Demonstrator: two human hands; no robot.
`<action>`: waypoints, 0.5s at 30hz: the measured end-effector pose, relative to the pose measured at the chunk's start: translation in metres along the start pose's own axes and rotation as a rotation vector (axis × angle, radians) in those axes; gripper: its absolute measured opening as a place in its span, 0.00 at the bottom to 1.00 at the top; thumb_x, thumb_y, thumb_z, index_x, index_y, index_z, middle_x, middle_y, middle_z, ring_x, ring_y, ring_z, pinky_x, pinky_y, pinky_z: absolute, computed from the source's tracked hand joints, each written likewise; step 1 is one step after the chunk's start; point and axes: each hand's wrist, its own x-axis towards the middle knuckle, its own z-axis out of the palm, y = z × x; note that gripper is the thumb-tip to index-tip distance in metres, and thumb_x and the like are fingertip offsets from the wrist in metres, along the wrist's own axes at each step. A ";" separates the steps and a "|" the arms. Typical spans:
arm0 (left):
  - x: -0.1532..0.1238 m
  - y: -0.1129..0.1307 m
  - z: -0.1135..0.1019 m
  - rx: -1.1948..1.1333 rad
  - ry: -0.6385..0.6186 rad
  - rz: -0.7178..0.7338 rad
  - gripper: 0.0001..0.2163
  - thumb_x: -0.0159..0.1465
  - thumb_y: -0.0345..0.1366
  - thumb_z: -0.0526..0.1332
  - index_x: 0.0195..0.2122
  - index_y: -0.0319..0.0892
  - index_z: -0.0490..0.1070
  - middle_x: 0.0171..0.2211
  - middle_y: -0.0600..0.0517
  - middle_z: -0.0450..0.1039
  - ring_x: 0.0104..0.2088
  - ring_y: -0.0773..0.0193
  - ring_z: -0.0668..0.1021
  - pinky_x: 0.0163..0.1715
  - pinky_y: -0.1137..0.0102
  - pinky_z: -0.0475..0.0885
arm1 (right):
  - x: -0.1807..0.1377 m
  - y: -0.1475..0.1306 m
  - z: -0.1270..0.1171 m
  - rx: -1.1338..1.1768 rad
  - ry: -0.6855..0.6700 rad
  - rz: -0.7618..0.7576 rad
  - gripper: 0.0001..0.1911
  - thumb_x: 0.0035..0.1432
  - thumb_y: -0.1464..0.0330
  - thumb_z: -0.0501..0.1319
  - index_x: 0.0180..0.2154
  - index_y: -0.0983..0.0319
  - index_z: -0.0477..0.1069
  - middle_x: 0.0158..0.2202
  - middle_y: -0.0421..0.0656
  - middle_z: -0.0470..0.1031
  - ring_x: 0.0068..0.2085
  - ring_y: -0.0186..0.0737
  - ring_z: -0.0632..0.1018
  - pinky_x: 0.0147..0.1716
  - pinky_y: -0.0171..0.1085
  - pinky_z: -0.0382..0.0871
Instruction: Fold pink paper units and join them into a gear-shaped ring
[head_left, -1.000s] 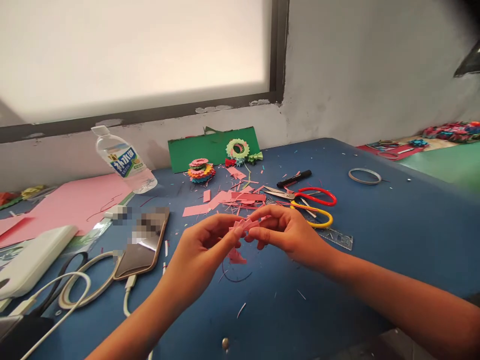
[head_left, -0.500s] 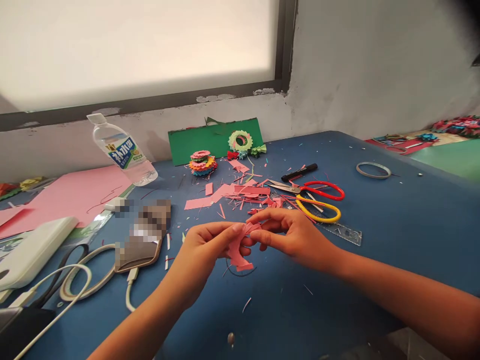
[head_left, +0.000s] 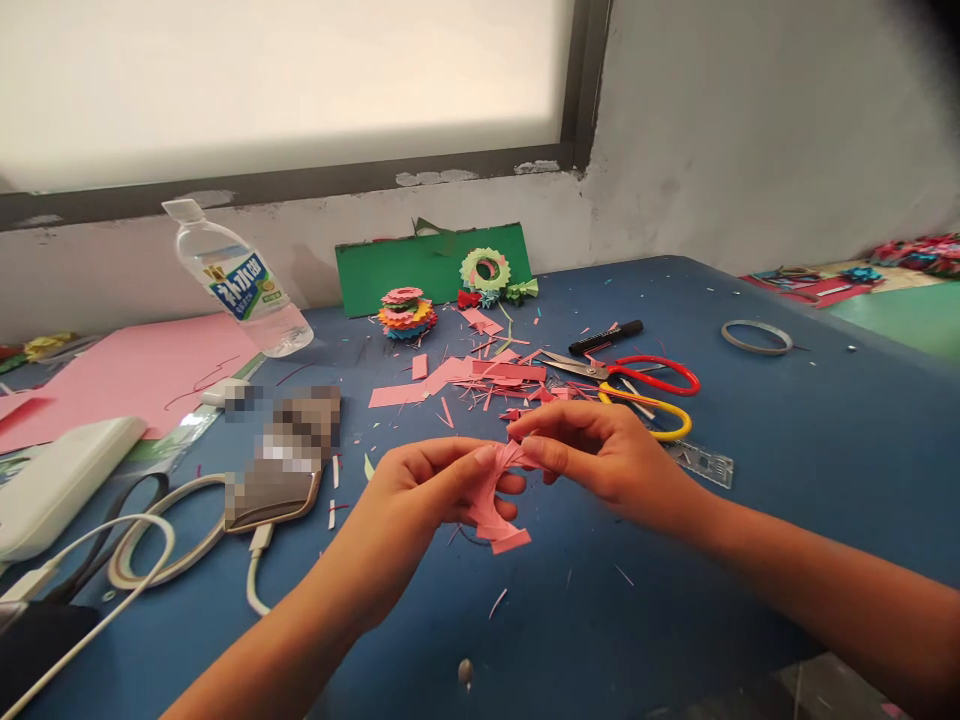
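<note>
Both my hands meet above the blue table [head_left: 787,440] on a folded pink paper strip [head_left: 495,505]. My left hand [head_left: 420,495] pinches the strip's upper part between thumb and fingers. My right hand [head_left: 600,455] pinches the same top end from the right with its fingertips. The strip's lower end hangs down in pleats, close to the table top. Pink paper scraps [head_left: 480,380] lie scattered just beyond my hands.
Red-handled scissors [head_left: 637,375] and yellow-handled scissors [head_left: 656,415] lie behind my right hand, with a clear ruler [head_left: 701,462], a black marker [head_left: 606,337] and a tape ring [head_left: 756,337]. Left: a water bottle [head_left: 236,290], pink sheet [head_left: 127,375], a phone [head_left: 285,460] on a cable, a white power bank [head_left: 60,485]. Paper rosettes [head_left: 405,312] and green card [head_left: 427,265] stand at the wall.
The pink strip has been drawn out and now hangs longer below my fingers. Both hands stayed together, and the view shifted slightly to the left and down.
</note>
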 end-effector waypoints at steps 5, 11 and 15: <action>0.001 0.000 -0.001 -0.063 -0.050 -0.054 0.10 0.56 0.38 0.63 0.37 0.39 0.75 0.25 0.50 0.77 0.24 0.69 0.75 0.24 0.77 0.71 | 0.004 0.001 -0.004 0.013 -0.005 -0.038 0.09 0.56 0.65 0.59 0.37 0.62 0.73 0.27 0.39 0.73 0.26 0.30 0.73 0.25 0.31 0.69; 0.004 0.001 -0.004 -0.111 -0.002 -0.061 0.10 0.57 0.36 0.62 0.40 0.41 0.73 0.24 0.52 0.75 0.23 0.71 0.74 0.24 0.76 0.72 | 0.012 -0.026 -0.033 -0.184 0.387 -0.245 0.07 0.58 0.66 0.56 0.36 0.59 0.72 0.26 0.38 0.71 0.24 0.29 0.70 0.24 0.31 0.66; 0.003 0.003 -0.004 -0.115 0.017 -0.060 0.11 0.57 0.36 0.62 0.41 0.42 0.73 0.28 0.52 0.74 0.26 0.70 0.73 0.25 0.76 0.72 | 0.013 -0.044 -0.065 -0.626 0.508 -0.295 0.08 0.59 0.65 0.56 0.35 0.58 0.73 0.26 0.39 0.71 0.24 0.32 0.70 0.24 0.33 0.64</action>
